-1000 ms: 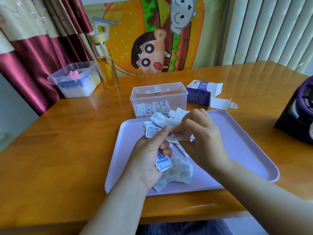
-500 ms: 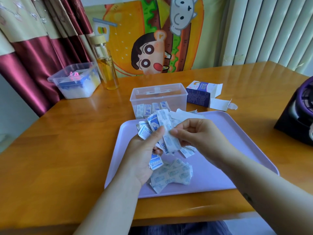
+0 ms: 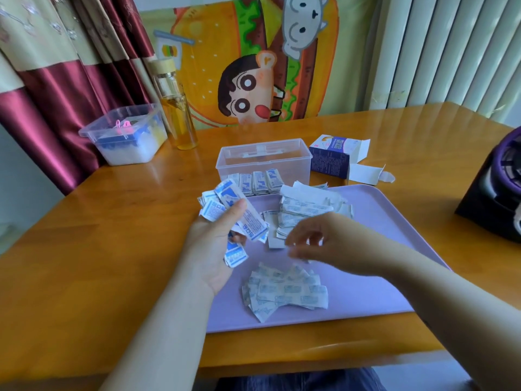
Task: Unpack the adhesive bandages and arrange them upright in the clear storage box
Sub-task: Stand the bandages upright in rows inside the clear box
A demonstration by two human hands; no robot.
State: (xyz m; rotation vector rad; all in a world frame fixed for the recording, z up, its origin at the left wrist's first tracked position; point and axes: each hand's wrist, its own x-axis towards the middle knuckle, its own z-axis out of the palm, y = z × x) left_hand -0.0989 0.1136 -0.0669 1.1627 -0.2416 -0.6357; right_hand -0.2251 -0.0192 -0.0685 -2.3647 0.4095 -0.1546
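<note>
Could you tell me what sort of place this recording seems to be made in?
Probably a home: a wooden table beside maroon curtains, a cartoon burger cloth behind it, and a glass drink bottle.

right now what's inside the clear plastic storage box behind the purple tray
A row of blue-and-white wrapped bandages stands upright along the front wall of the clear plastic storage box. The purple tray and a heap of white wrappers cover its lower right corner.
</note>
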